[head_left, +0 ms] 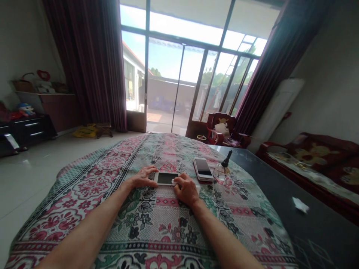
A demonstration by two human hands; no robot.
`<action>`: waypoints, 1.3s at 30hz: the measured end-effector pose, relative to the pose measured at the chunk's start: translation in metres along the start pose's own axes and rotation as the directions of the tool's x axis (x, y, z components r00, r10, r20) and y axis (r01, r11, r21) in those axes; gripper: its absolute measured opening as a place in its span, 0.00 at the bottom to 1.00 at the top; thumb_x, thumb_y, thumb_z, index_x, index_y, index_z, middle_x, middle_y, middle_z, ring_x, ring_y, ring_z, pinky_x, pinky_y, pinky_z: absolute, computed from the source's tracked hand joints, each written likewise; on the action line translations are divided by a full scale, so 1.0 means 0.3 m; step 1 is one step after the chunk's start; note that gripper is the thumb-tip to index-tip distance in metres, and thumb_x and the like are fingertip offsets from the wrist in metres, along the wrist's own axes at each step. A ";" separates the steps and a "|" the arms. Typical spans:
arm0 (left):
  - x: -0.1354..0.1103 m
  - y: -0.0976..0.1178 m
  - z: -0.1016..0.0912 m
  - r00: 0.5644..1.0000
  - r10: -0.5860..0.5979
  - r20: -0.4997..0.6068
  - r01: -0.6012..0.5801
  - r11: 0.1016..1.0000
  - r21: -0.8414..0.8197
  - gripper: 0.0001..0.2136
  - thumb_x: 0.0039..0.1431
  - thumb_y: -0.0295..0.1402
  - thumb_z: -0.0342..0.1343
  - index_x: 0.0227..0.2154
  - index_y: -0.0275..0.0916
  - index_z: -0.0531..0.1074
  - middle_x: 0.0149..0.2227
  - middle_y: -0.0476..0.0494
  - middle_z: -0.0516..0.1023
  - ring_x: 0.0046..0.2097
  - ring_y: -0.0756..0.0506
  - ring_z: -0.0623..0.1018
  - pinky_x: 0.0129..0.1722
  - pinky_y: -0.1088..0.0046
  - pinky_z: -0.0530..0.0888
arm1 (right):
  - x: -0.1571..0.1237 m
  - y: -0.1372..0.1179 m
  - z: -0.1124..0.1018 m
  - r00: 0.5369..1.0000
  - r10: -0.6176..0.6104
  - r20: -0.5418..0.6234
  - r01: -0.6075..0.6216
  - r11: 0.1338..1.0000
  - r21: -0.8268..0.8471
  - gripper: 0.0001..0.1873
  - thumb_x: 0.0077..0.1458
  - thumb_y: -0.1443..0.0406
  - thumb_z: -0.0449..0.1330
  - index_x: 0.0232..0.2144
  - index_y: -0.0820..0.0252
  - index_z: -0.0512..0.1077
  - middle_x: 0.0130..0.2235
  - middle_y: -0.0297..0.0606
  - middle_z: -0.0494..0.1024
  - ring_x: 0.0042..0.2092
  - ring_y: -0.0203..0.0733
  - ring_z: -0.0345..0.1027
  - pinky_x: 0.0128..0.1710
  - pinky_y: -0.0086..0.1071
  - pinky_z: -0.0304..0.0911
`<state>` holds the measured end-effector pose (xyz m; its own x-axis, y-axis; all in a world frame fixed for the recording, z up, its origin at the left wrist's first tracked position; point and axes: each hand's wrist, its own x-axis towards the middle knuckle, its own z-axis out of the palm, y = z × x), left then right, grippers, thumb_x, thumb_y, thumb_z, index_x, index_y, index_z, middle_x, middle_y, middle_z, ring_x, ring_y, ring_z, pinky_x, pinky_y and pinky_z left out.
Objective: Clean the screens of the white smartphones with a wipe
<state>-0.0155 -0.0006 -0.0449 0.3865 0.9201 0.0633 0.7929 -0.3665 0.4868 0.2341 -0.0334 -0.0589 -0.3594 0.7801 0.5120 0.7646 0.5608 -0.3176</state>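
Observation:
A white phone [166, 178] lies face up on a flowered cloth [157, 224] spread over the table. My left hand [143, 176] rests flat at the phone's left end, fingers spread and touching its edge. At the phone's right end, my right hand [186, 189] has its fingers curled, pressing a small white wad, seemingly a cloth or tissue, against the phone's lower right corner. A second phone [203, 168], lying on a dark red case, sits just right of my right hand. Beside it stands a small clear spray bottle [223, 169] with a black nozzle.
The dark glossy table [283, 194] shows bare to the right of the cloth, with a crumpled white scrap [300, 204] on it. A red sofa [316, 164] runs along the right wall. A red chair [221, 129] stands beyond the table by the glass doors.

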 end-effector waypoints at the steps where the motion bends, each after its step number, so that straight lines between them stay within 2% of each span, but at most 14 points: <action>1: 0.000 0.001 0.000 1.000 -0.001 0.000 0.001 1.000 0.001 0.31 0.42 0.44 0.62 0.52 0.41 0.67 0.61 0.41 0.61 0.62 0.37 0.60 0.60 0.64 0.57 | 0.000 -0.003 -0.004 1.000 0.002 0.004 -0.002 1.000 0.005 0.12 0.47 0.73 0.55 0.34 0.57 0.73 0.35 0.36 0.69 0.40 0.39 0.65 0.43 0.29 0.60; 11: -0.008 0.004 0.018 0.999 -0.011 -0.048 0.013 0.999 0.043 0.32 0.43 0.45 0.61 0.53 0.41 0.66 0.61 0.41 0.61 0.61 0.37 0.60 0.60 0.64 0.57 | -0.005 -0.006 -0.007 1.000 0.007 -0.009 -0.007 1.000 0.030 0.11 0.49 0.73 0.55 0.35 0.57 0.71 0.36 0.36 0.68 0.41 0.40 0.63 0.44 0.30 0.59; 17: -0.015 0.006 0.025 0.997 0.013 -0.076 -0.009 0.999 0.044 0.31 0.45 0.45 0.60 0.53 0.39 0.66 0.61 0.39 0.61 0.61 0.37 0.61 0.60 0.61 0.57 | 0.003 -0.007 -0.015 0.999 0.025 0.036 -0.025 1.000 -0.003 0.10 0.54 0.72 0.54 0.37 0.58 0.72 0.37 0.38 0.68 0.41 0.40 0.63 0.43 0.31 0.57; 23: -0.017 0.003 0.025 0.998 -0.002 -0.068 0.004 1.000 0.020 0.31 0.45 0.44 0.60 0.54 0.39 0.66 0.62 0.40 0.59 0.61 0.36 0.60 0.60 0.61 0.57 | 0.082 -0.038 -0.018 0.970 -0.116 0.214 0.129 0.991 -0.046 0.09 0.58 0.69 0.52 0.35 0.56 0.73 0.36 0.37 0.69 0.39 0.39 0.62 0.42 0.31 0.55; 26: -0.014 0.004 0.024 0.999 -0.015 -0.048 0.016 1.000 0.019 0.32 0.45 0.44 0.61 0.54 0.40 0.66 0.62 0.39 0.59 0.61 0.37 0.59 0.60 0.62 0.57 | 0.142 -0.050 0.022 0.962 -0.143 0.232 0.155 0.987 -0.036 0.09 0.58 0.68 0.53 0.37 0.55 0.73 0.38 0.37 0.69 0.39 0.39 0.61 0.41 0.32 0.53; 30: -0.010 0.001 0.027 0.999 -0.029 -0.040 0.029 0.999 0.013 0.32 0.44 0.43 0.62 0.54 0.39 0.66 0.62 0.39 0.59 0.61 0.36 0.59 0.60 0.61 0.57 | 0.191 -0.060 0.070 0.971 -0.110 0.211 0.119 0.992 -0.029 0.10 0.59 0.68 0.52 0.39 0.55 0.73 0.39 0.38 0.68 0.39 0.39 0.61 0.41 0.32 0.53; 34: -0.009 -0.012 0.037 0.997 -0.006 -0.072 0.007 1.000 0.020 0.31 0.45 0.44 0.62 0.54 0.41 0.66 0.61 0.40 0.60 0.61 0.36 0.60 0.60 0.61 0.57 | 0.154 -0.076 0.063 0.965 -0.151 0.214 0.156 0.988 -0.006 0.09 0.58 0.68 0.52 0.37 0.56 0.73 0.39 0.38 0.68 0.40 0.40 0.60 0.42 0.33 0.53; 39: -0.012 -0.017 0.037 0.999 -0.013 -0.052 0.013 1.000 0.002 0.32 0.45 0.45 0.62 0.55 0.39 0.65 0.62 0.39 0.58 0.61 0.36 0.59 0.61 0.61 0.57 | 0.079 -0.084 0.031 0.953 -0.208 0.220 0.201 0.978 0.052 0.10 0.58 0.69 0.52 0.37 0.56 0.72 0.38 0.37 0.68 0.41 0.40 0.60 0.43 0.33 0.53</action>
<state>-0.0156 -0.0035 -0.0571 0.3512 0.9308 0.1017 0.7989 -0.3545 0.4859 0.2015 -0.0266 -0.0461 -0.6189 0.6881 0.3788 0.6478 0.7199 -0.2493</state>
